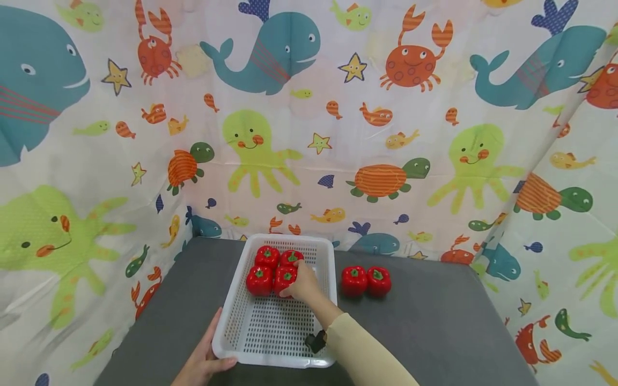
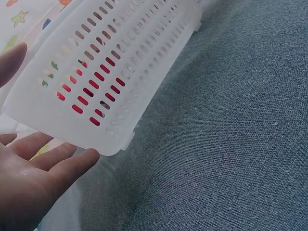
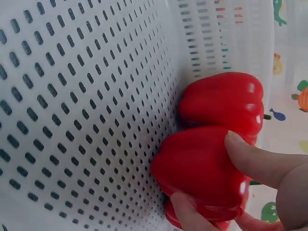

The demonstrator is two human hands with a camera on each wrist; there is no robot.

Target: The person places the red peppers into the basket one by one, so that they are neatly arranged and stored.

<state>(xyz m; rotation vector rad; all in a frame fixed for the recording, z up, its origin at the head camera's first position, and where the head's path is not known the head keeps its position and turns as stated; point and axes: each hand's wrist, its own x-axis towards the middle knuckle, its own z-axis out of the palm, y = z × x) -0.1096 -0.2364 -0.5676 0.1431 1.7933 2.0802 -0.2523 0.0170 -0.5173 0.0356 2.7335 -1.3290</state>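
A white perforated plastic basket (image 1: 275, 359) stands on the dark table, with several red bell peppers (image 1: 259, 280) grouped toward its back left. My right hand (image 1: 304, 284) reaches into it and grips the front right red bell pepper (image 3: 202, 168) between thumb and fingers. That pepper sits against its neighbours; another bell pepper (image 3: 224, 103) lies beside it in the right wrist view. At the basket's front left corner is my left hand (image 1: 205, 356), thumb by the front wall and fingers along the left side. In the left wrist view its fingers (image 2: 72, 166) are extended, touching the basket's wall.
Two more red bell peppers (image 1: 354, 281) stand side by side on the grey tabletop (image 1: 434, 321), just right of the basket. A curtain printed with sea animals (image 1: 289, 161) hangs behind the table and along both sides. A small black object (image 1: 316, 341) shows by the right wrist.
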